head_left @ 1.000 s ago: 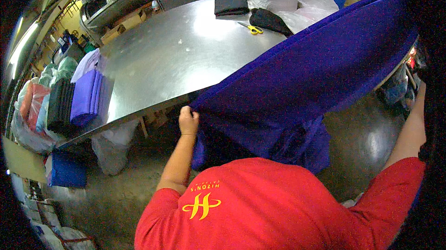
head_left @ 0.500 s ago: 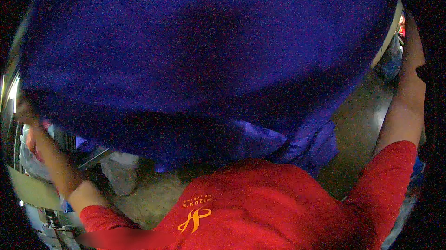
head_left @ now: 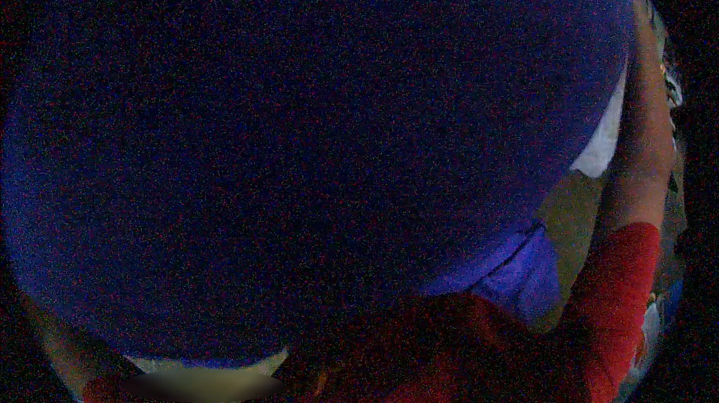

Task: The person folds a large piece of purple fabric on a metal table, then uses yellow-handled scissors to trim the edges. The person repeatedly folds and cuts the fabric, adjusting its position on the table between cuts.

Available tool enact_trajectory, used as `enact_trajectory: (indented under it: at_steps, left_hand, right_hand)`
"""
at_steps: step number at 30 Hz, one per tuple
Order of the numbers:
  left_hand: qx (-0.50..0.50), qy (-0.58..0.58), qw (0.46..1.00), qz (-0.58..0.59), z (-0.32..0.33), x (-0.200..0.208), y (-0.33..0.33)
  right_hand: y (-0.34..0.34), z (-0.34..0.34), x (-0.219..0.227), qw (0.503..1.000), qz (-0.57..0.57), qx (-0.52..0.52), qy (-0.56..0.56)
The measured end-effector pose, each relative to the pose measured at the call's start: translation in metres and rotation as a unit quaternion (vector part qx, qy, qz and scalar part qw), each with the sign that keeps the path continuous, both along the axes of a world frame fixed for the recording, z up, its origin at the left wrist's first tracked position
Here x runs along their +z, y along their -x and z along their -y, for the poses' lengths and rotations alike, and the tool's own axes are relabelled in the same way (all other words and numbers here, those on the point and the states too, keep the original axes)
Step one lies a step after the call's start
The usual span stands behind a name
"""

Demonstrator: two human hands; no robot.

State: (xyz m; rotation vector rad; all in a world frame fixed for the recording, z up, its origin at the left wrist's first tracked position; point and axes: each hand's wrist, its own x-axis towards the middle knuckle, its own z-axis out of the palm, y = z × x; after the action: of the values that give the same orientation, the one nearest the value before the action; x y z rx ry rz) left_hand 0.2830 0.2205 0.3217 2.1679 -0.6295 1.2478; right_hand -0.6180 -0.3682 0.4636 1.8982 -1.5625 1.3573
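Observation:
A large blue-purple cloth [head_left: 314,141] is spread wide close in front of me and fills most of the view, very dark in its middle. Along the right rim my right forearm [head_left: 645,126] reaches up beside the cloth's edge. The right hand at its end is hidden, so its fingers do not show. At the lower left my left forearm [head_left: 64,343] runs up behind the cloth, which covers the left hand. A loose, brighter fold of the cloth [head_left: 520,276] hangs at the lower right, near my red shirt.
Past the cloth's right edge a white piece [head_left: 599,144] shows above the brownish floor [head_left: 580,204]. Beyond my right arm are blurred things too dark to name. A pale strip of surface [head_left: 255,365] shows below the cloth at the lower left.
The cloth has spread lower and further left and now covers the floor and bags seen there before. My left arm has dropped lower. The view has darkened.

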Motion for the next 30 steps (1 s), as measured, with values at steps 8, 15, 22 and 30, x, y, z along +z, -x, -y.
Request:
enact_trajectory:
  at_steps: [8, 15, 22, 30]
  left_hand:
    - [-0.041, -0.011, 0.998, 0.047, 0.247, 0.056, -0.136]
    - [-0.066, -0.01, 0.989, 0.132, 0.383, 0.193, -0.255]
    - [-0.007, 0.041, 0.965, 0.258, 0.19, 0.203, -0.377]
    - [0.16, 0.0, 0.986, 0.047, 0.063, -0.041, -0.333]
  right_hand:
    - [-0.485, 0.284, -0.159, 0.828, -0.382, 0.352, -0.214]
    - [-0.479, 0.263, 0.061, 0.798, 0.392, 0.455, 0.054]
    - [-0.416, 0.205, -0.035, 0.695, 0.484, 0.525, 0.081]
    - [-0.434, 0.147, -0.317, 0.745, 0.344, 0.53, -0.215]
